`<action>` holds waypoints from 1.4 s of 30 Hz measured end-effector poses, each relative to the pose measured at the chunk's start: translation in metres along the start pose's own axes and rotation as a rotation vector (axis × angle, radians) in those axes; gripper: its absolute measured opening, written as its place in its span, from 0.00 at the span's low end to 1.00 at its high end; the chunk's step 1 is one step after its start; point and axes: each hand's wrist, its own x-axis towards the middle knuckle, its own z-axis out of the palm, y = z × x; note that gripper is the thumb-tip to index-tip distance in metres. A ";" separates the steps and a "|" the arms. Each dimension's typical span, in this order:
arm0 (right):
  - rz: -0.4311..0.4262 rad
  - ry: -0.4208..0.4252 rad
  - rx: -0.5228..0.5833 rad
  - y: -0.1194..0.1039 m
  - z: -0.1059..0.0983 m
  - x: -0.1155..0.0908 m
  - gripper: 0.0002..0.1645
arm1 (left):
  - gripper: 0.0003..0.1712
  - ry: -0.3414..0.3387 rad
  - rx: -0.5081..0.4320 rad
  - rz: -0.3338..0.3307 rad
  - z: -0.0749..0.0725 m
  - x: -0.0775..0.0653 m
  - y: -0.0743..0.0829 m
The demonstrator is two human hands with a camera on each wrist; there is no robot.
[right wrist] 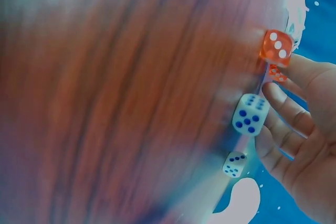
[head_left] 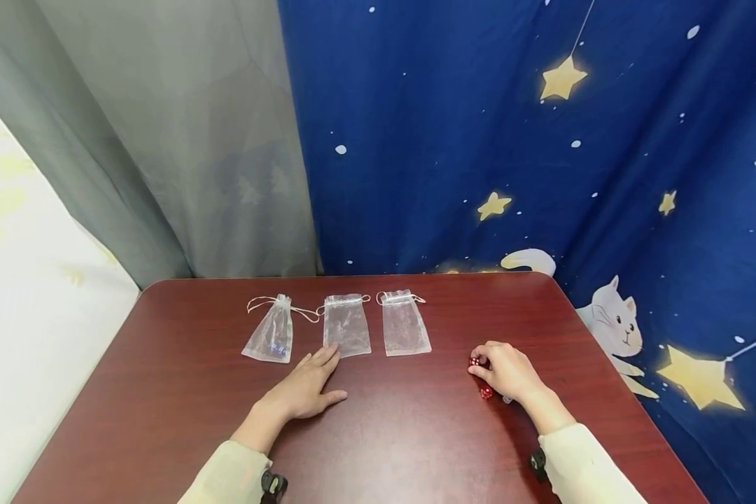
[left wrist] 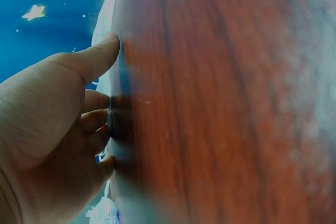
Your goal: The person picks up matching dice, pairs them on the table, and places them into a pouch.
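My left hand (head_left: 305, 385) lies with straight fingers on the table, fingertips at the lower left corner of the middle sheer drawstring bag (head_left: 346, 325). To its left, a gathered bag (head_left: 277, 325) has small blue-marked things (head_left: 278, 349) inside. A third bag (head_left: 406, 325) lies flat on the right. Over on the right side, my right hand (head_left: 509, 371) pinches a red die (head_left: 474, 362) between thumb and index finger. Another red die (right wrist: 276, 47) with white dots sits close by. Two white dice (right wrist: 251, 115) with blue dots stand near the palm in the right wrist view.
The dark red wooden table (head_left: 384, 434) has rounded far corners. Behind it hangs a blue star-patterned curtain (head_left: 416, 140) beside a grey one (head_left: 227, 175). Black wrist bands (head_left: 274, 484) show at both cuffs.
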 end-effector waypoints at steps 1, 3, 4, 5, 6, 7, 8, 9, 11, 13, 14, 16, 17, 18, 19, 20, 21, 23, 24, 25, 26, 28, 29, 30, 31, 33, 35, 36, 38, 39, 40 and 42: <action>-0.004 0.009 0.002 -0.001 0.000 0.001 0.09 | 0.44 0.003 -0.001 0.001 -0.001 0.001 0.000; -0.013 0.025 0.005 -0.004 -0.001 0.002 0.09 | 0.44 0.004 0.002 0.001 -0.002 0.002 0.001; -0.018 0.032 0.008 -0.006 -0.001 0.002 0.09 | 0.44 0.001 0.002 0.001 -0.003 0.003 0.001; -0.021 0.036 0.013 -0.008 -0.001 0.003 0.09 | 0.44 0.000 0.000 0.001 -0.003 0.003 0.001; -0.024 0.041 0.019 -0.011 -0.002 0.003 0.09 | 0.44 -0.004 -0.001 -0.001 -0.004 0.003 0.001; -0.028 0.045 0.026 -0.014 -0.002 0.004 0.09 | 0.44 -0.006 -0.003 -0.002 -0.004 0.002 0.002; -0.033 0.048 0.033 -0.017 -0.002 0.005 0.09 | 0.44 -0.009 -0.004 -0.004 -0.004 0.002 0.002; -0.038 0.051 0.044 -0.021 -0.002 0.005 0.08 | 0.44 -0.009 -0.006 -0.005 -0.004 0.002 0.002; -0.051 0.057 0.069 -0.029 -0.002 0.007 0.08 | 0.44 -0.011 -0.012 -0.007 -0.003 0.001 0.002; -0.069 0.062 0.090 -0.038 -0.002 0.009 0.08 | 0.44 -0.014 -0.016 -0.008 -0.002 0.000 0.002; -0.079 0.064 0.100 -0.043 -0.002 0.009 0.08 | 0.44 -0.014 -0.018 -0.008 -0.002 0.000 0.002; -0.105 0.071 0.113 -0.053 -0.002 0.011 0.08 | 0.44 -0.016 -0.025 -0.006 -0.001 0.000 0.002; -0.120 0.074 0.117 -0.058 -0.002 0.012 0.08 | 0.44 -0.014 -0.028 -0.005 -0.001 0.001 0.002; -0.137 0.076 0.119 -0.063 -0.002 0.013 0.08 | 0.44 -0.012 -0.030 -0.002 -0.001 0.001 0.002; -0.157 0.075 0.128 -0.068 -0.002 0.013 0.08 | 0.44 -0.010 -0.032 0.000 -0.001 0.001 0.002; -0.175 0.075 0.143 -0.074 -0.002 0.014 0.08 | 0.44 -0.009 -0.032 0.002 -0.001 0.001 0.002; -0.194 0.071 0.157 -0.079 -0.002 0.015 0.08 | 0.44 -0.008 -0.033 0.003 -0.001 0.001 0.002; -0.228 0.060 0.189 -0.089 -0.001 0.017 0.08 | 0.44 -0.007 -0.032 0.005 -0.002 0.001 0.002; -0.244 0.052 0.205 -0.094 -0.001 0.019 0.08 | 0.44 -0.007 -0.031 0.005 -0.002 0.001 0.002; -0.259 0.045 0.217 -0.100 0.000 0.020 0.08 | 0.44 -0.007 -0.032 0.006 -0.002 0.001 0.002; -0.272 0.040 0.225 -0.105 0.000 0.021 0.08 | 0.44 -0.007 -0.030 0.005 -0.002 0.001 0.002; -0.295 0.028 0.219 -0.115 0.002 0.023 0.09 | 0.44 -0.007 -0.031 0.007 -0.003 0.000 0.002; -0.305 0.022 0.216 -0.120 0.002 0.024 0.09 | 0.44 -0.006 -0.033 0.008 -0.003 0.000 0.002; -0.313 0.012 0.215 -0.125 0.003 0.025 0.09 | 0.44 -0.005 -0.034 0.009 -0.003 0.000 0.002; -0.322 0.005 0.214 -0.130 0.004 0.026 0.09 | 0.44 -0.005 -0.035 0.007 -0.003 0.000 0.002; -0.341 -0.008 0.211 -0.140 0.007 0.028 0.08 | 0.44 -0.005 -0.036 0.004 -0.003 0.000 0.002; -0.360 -0.026 0.217 -0.150 0.010 0.030 0.07 | 0.44 -0.007 -0.037 -0.001 -0.002 0.001 0.001; -0.370 -0.038 0.218 -0.155 0.011 0.030 0.07 | 0.44 -0.008 -0.035 -0.003 -0.002 0.001 0.001; -0.389 -0.059 0.205 -0.165 0.015 0.031 0.08 | 0.44 -0.010 -0.032 -0.004 -0.002 0.001 0.001; -0.399 -0.073 0.198 -0.171 0.017 0.031 0.09 | 0.44 -0.010 -0.031 -0.004 -0.002 0.001 0.001; -0.408 -0.089 0.190 -0.176 0.019 0.032 0.09 | 0.44 -0.010 -0.032 -0.004 -0.003 0.001 0.001; -0.430 -0.107 0.159 -0.185 0.024 0.032 0.11 | 0.44 -0.011 -0.030 -0.004 -0.003 0.001 0.001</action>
